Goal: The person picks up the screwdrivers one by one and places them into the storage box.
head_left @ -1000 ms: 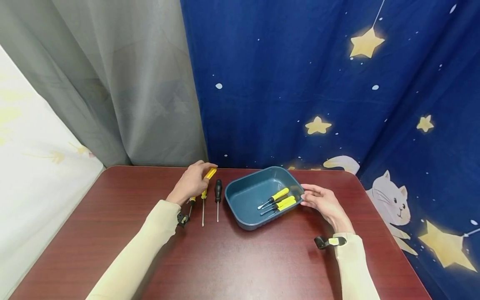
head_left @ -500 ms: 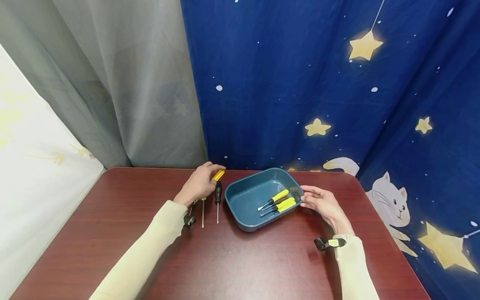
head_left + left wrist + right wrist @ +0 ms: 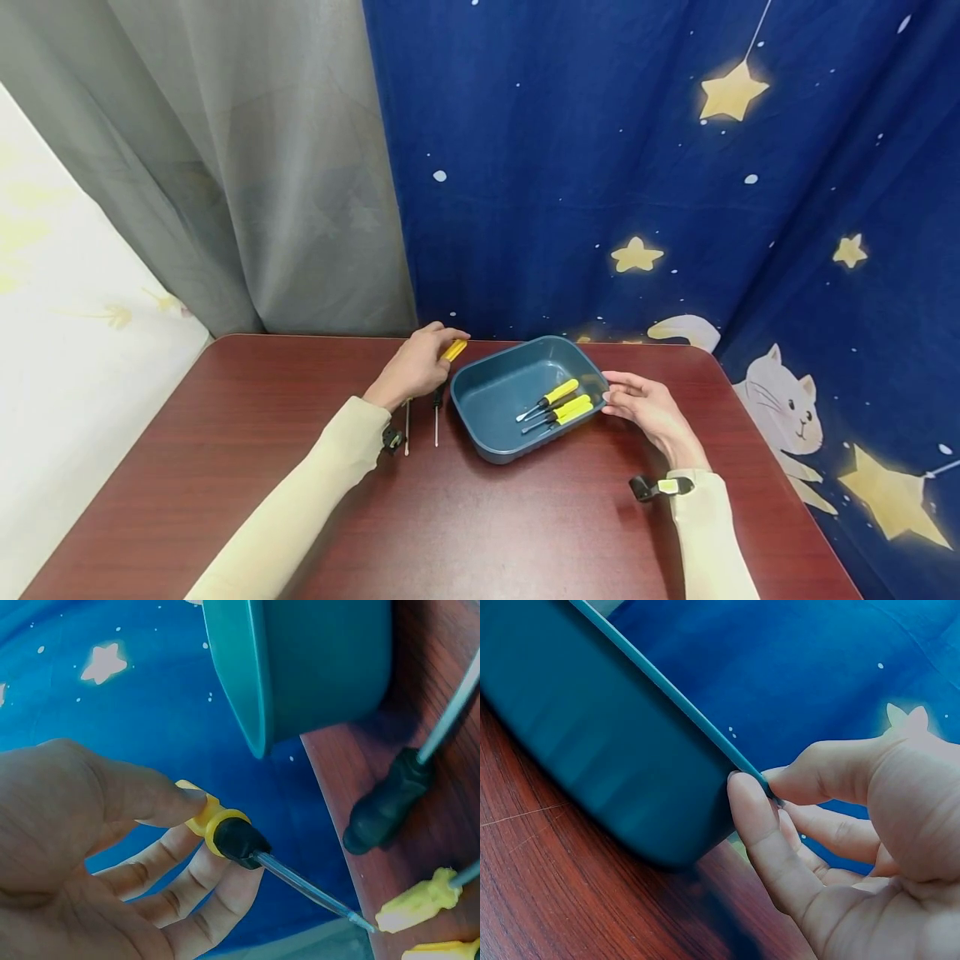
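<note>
Three small yellow-handled screwdrivers [image 3: 555,402] already lie in the teal tray [image 3: 487,392], toward its 3 o'clock side. The left hand [image 3: 417,367] is lifted at the tray's 9 o'clock corner with its grip wrapped round another yellow-handled screwdriver [image 3: 225,831], thumb over the handle, shaft pointing away and clear of the worktop [image 3: 465,517]. The right hand [image 3: 651,408] pinches the tray's rim at 3 o'clock, thumb outside, fingers over the edge. On the worktop at the tray's 9 o'clock lie a black-handled screwdriver [image 3: 437,408] and at least two more yellow ones [image 3: 424,898]. By my reckoning, roughly half are in.
</note>
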The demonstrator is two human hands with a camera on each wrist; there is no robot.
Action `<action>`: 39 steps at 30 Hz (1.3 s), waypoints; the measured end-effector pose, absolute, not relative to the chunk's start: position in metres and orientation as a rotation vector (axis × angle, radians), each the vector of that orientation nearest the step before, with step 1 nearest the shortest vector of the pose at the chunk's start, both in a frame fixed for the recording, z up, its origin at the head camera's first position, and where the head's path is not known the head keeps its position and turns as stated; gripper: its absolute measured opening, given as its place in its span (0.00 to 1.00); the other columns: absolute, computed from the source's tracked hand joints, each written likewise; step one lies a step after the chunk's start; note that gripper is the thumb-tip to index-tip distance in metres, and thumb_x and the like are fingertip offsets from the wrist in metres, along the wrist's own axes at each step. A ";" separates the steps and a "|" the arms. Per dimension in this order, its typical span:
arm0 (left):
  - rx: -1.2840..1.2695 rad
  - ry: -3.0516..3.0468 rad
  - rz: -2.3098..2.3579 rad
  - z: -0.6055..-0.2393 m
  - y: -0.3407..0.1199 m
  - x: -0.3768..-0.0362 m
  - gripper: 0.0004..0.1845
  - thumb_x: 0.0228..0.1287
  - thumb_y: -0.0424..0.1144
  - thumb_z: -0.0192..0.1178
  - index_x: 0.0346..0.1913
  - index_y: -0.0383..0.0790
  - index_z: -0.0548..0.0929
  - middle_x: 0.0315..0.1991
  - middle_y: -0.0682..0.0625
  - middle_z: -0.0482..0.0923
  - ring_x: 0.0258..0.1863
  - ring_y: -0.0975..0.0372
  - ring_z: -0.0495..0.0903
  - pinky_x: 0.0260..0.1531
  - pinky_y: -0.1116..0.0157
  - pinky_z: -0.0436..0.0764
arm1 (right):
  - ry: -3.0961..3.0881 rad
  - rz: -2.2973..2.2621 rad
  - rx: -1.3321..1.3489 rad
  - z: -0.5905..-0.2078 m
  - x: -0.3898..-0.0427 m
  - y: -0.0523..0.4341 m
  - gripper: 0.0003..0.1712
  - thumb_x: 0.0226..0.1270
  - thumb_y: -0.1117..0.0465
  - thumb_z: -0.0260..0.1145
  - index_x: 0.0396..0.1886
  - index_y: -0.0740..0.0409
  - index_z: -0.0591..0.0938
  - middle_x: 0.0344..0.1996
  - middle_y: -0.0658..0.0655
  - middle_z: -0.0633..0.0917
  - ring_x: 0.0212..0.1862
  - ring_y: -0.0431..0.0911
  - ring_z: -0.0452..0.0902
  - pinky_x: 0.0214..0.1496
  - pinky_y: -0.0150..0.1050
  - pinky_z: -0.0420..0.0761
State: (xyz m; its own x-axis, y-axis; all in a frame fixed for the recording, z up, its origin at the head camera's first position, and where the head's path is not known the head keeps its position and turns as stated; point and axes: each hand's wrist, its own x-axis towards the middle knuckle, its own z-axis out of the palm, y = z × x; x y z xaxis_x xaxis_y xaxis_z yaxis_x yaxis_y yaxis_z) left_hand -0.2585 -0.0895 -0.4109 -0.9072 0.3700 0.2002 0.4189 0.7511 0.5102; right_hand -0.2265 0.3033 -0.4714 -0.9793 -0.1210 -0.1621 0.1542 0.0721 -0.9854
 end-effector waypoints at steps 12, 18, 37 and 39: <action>-0.708 -2.928 -0.857 -0.408 -0.068 -0.257 0.28 0.61 0.25 0.57 0.63 0.50 0.83 0.46 0.49 0.78 0.42 0.58 0.78 0.49 0.59 0.84 | 2.153 -2.009 0.053 -0.474 -0.227 0.302 0.31 0.70 0.73 0.63 0.72 0.72 0.69 0.44 0.60 0.85 0.37 0.38 0.86 0.46 0.34 0.87; -0.712 -2.968 -0.889 -0.406 -0.056 -0.256 0.29 0.61 0.25 0.59 0.64 0.50 0.83 0.49 0.50 0.79 0.44 0.57 0.77 0.51 0.59 0.84 | 2.165 -1.995 0.057 -0.474 -0.226 0.302 0.31 0.70 0.73 0.63 0.72 0.71 0.70 0.45 0.61 0.85 0.38 0.38 0.86 0.47 0.34 0.87; -0.839 -3.031 -0.828 -0.400 -0.029 -0.261 0.29 0.60 0.25 0.59 0.65 0.48 0.82 0.55 0.49 0.79 0.49 0.57 0.77 0.54 0.59 0.84 | 2.165 -1.985 0.064 -0.472 -0.228 0.303 0.31 0.70 0.73 0.62 0.72 0.70 0.70 0.45 0.61 0.85 0.38 0.38 0.86 0.47 0.34 0.87; -0.855 -3.035 -0.810 -0.400 -0.026 -0.262 0.29 0.61 0.25 0.58 0.64 0.49 0.83 0.56 0.49 0.79 0.50 0.57 0.77 0.56 0.59 0.83 | 2.166 -1.985 0.062 -0.472 -0.228 0.304 0.31 0.70 0.73 0.62 0.72 0.70 0.70 0.45 0.61 0.85 0.38 0.38 0.86 0.47 0.34 0.87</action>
State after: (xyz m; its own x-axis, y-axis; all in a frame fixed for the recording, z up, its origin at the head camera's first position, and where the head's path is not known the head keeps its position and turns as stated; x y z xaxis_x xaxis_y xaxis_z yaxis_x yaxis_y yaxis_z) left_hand -0.2624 -0.0265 -0.4000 -0.8560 0.5165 0.0244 0.4600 0.7391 0.4921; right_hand -0.2282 0.3036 -0.4722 -0.9786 -0.1052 -0.1769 0.1671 0.0955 -0.9813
